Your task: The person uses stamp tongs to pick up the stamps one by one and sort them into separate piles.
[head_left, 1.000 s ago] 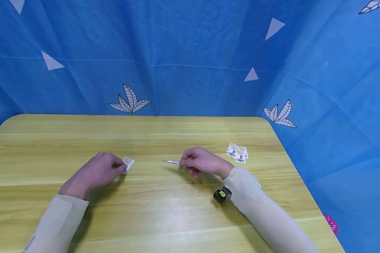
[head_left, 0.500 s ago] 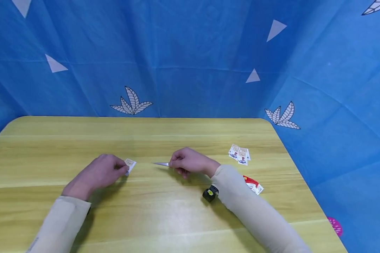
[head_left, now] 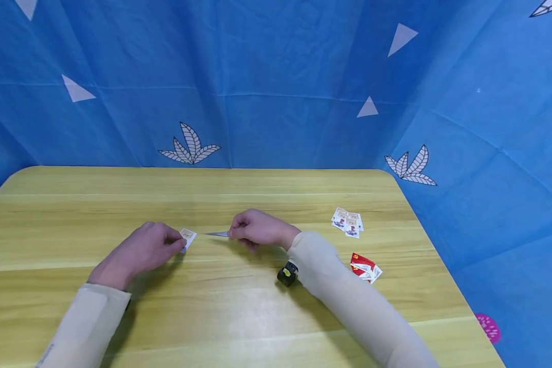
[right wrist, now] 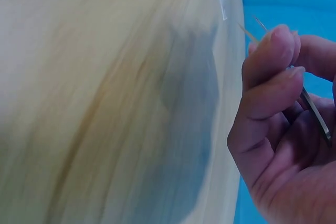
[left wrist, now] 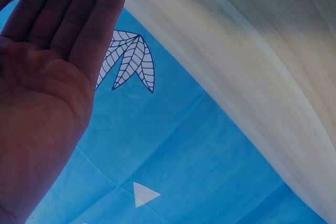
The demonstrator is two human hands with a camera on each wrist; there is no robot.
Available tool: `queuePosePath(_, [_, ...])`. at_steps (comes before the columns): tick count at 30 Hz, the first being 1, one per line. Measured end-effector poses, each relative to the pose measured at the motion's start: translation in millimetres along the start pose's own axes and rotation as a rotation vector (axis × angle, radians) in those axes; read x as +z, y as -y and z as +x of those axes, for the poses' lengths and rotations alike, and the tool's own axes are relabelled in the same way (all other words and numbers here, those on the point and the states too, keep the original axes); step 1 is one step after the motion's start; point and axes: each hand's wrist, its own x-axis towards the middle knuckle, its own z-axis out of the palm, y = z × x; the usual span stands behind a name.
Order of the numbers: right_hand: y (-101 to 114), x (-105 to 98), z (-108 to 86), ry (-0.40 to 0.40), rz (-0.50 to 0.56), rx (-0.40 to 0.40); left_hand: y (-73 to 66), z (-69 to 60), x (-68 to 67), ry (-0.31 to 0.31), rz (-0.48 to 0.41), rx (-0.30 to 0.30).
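Note:
My left hand [head_left: 142,251] pinches a small white-bordered stamp [head_left: 188,236] between thumb and forefinger, with the stamp's upper part sticking out to the right. My right hand [head_left: 261,228] holds metal tweezers [head_left: 218,234] whose tips point left, a short way from the stamp. In the right wrist view, the tweezers [right wrist: 316,113] lie between thumb and fingers, and their two tips stand slightly apart. The left wrist view has the left palm [left wrist: 42,98] with several fingers extended; the stamp is hidden there.
Several similar stamps [head_left: 351,228] lie overlapping at the right of the wooden table [head_left: 239,317]. Nearer, beside the right forearm, is a small pile of red and white stamps [head_left: 364,268]. A blue patterned curtain [head_left: 276,66] hangs behind the table.
My right hand has moved left with the tweezers, bringing their tips close to the stamp. The red and white pile has come out from behind the right sleeve. The left hand stays in place.

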Motion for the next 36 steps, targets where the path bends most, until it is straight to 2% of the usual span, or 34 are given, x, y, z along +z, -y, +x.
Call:
queuePosePath(10, [6.3, 7.6, 12.7, -0.050, -0.031, 0.007, -1.1, -0.6, 0.4, 0.009, -0.013, -0.023])
queuePosePath(18, [6.3, 11.7, 18.9, -0.074, -0.043, 0.031, -1.7, -0.3, 0.7, 0.004, -0.003, -0.015])
queuePosePath(36, [8.3, 21.6, 27.7, -0.058, -0.057, 0.020, 0.1, -1.7, 1.0, 0.003, -0.010, -0.031])
